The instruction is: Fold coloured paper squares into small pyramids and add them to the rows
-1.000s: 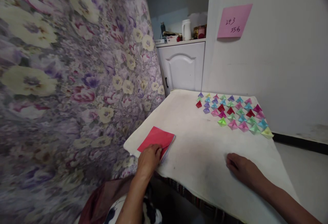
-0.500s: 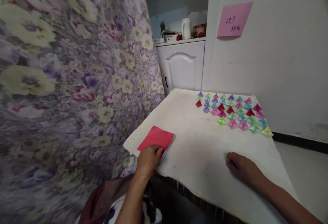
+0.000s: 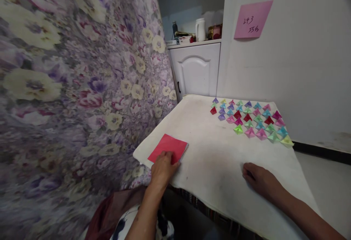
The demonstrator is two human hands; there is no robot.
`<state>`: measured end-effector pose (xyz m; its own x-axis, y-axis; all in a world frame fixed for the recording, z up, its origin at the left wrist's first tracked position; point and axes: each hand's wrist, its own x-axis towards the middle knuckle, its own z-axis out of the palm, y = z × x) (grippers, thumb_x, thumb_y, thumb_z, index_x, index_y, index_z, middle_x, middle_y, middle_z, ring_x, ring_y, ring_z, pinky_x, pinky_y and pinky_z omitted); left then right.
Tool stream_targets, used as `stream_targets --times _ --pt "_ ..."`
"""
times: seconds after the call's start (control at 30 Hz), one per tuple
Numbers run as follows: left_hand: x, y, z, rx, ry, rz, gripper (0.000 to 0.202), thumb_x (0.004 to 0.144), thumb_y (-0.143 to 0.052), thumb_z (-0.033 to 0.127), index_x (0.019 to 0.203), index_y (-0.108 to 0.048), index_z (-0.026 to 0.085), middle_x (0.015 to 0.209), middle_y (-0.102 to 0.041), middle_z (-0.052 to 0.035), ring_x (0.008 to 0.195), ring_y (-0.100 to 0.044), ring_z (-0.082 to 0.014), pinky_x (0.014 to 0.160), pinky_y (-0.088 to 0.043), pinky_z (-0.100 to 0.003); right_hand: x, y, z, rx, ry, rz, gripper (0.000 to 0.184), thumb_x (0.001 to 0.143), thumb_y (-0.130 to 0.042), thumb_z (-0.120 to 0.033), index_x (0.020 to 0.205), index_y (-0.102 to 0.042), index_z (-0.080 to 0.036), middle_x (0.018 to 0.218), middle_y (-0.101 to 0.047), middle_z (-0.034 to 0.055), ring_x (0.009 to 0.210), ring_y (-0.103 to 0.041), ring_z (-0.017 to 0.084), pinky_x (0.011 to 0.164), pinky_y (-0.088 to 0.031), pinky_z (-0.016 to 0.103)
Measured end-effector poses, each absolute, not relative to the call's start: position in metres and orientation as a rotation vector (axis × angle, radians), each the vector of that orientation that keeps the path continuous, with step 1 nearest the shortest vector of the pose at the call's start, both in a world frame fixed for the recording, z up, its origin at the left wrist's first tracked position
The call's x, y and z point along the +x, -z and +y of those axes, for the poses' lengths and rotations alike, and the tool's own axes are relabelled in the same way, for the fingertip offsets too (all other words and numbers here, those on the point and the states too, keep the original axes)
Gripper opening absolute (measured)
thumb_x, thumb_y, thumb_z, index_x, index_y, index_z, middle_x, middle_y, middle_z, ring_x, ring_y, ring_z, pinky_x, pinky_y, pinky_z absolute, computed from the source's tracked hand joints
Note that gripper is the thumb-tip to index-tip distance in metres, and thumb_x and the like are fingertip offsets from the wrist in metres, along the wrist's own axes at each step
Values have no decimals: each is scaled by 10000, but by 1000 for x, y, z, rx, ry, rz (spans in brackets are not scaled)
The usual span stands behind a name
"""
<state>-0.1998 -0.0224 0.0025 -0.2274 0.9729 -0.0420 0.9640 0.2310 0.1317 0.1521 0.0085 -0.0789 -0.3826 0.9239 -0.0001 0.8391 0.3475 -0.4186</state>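
A stack of square craft paper (image 3: 171, 145), red sheet on top, lies near the table's left front edge. My left hand (image 3: 163, 167) rests on the near part of this stack, fingers laid over the red sheet and thumb apart at the near right edge. My right hand (image 3: 256, 177) lies curled in a loose fist on the white tablecloth (image 3: 211, 152); I see nothing in it. Beyond it, several small folded paper pieces (image 3: 247, 117) in many colours stand in rows at the back right of the table.
A floral curtain (image 3: 90, 86) hangs close along the left side. Behind the table are a white cabinet (image 3: 196, 68) with a white jug (image 3: 200, 30) on top and a wall bearing a pink note (image 3: 253, 19). The table's front edge is close to my body.
My left hand has gone from a pinch at the stack's near corner to fingers spread over the red sheet. My right hand has stayed in place.
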Motion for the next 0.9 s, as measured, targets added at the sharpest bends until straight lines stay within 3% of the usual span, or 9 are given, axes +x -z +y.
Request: stream_targets --times 0.9 --pt "-213 -3 -21 1845 -163 2287 278 772 -523 396 959 -577 198 1007 -590 -64 919 -549 -198 724 -380 -263 151 78 7 -1580 -505 -2388 68 780 -420 -189 732 -464 -206 717 -569 8 637 -519 150 579 -318 240"
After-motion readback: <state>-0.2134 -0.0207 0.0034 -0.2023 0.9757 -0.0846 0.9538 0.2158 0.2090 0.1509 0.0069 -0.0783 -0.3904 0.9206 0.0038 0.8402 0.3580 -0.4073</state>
